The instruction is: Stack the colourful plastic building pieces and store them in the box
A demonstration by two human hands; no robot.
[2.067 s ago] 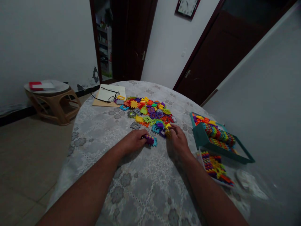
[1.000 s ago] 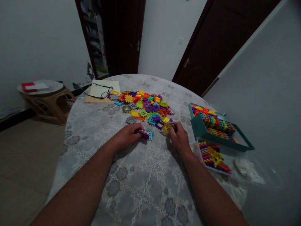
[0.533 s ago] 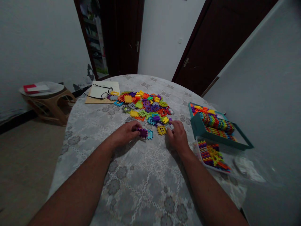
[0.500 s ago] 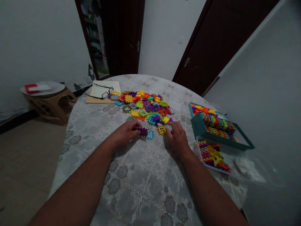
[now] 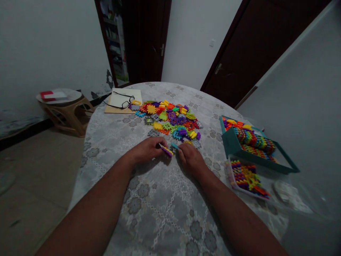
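Note:
My left hand (image 5: 146, 150) is closed on a small stack of toothed building blocks (image 5: 166, 151), purple and yellow, tilted so their edges face me. Just to its right, a light blue toothed block (image 5: 175, 146) is pinched between the fingers of my right hand (image 5: 192, 159). The blue block is close to the stack; whether they touch I cannot tell. Right beyond both hands lies a heap of interlocking plastic blocks (image 5: 173, 120) in many colours. A yellow block (image 5: 188, 142) lies partly hidden behind my right hand.
On the right are a teal box (image 5: 226, 144) with rows of blocks, a clear plastic tub (image 5: 231, 177) with more blocks, and a plastic bag (image 5: 293, 195). Black glasses (image 5: 125, 104) rest on a pad (image 5: 109, 108) at the back left. A patterned cloth covers the round table (image 5: 160, 220).
My right hand has moved left from the yellow and grey blocks and now grips the light blue block. The purple stack in my left hand has been tipped on edge. The view has shifted slightly.

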